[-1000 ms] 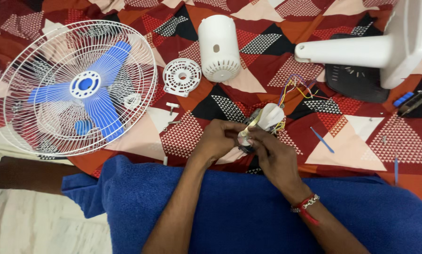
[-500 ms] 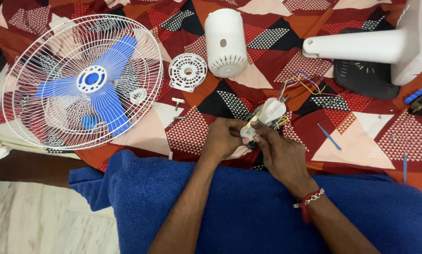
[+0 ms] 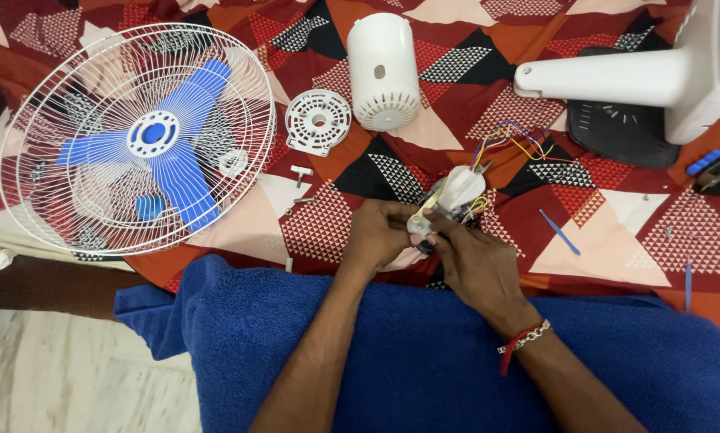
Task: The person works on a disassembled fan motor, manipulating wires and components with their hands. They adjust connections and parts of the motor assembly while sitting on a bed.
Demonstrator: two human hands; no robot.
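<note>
Both hands hold a small white fan motor assembly [image 3: 455,199] with coloured wires [image 3: 511,143] trailing from it, just above the patterned red cloth [image 3: 616,232]. My left hand [image 3: 382,234] grips its left lower side. My right hand [image 3: 466,258] closes on its underside, fingers around a small dark part. A bracelet and red thread sit on my right wrist.
A white fan grille with blue blades [image 3: 139,138] lies at the left. A round white vented disc [image 3: 317,122], a white motor cover [image 3: 383,70], loose screws [image 3: 302,199], a white fan stand [image 3: 641,72], a black panel [image 3: 621,130] and blue tools [image 3: 560,232] lie around. A blue towel [image 3: 424,361] covers my lap.
The view has shifted slightly, so everything sits a little lower and to the right in frame. Both hands stay on the motor assembly with only small finger movement.
</note>
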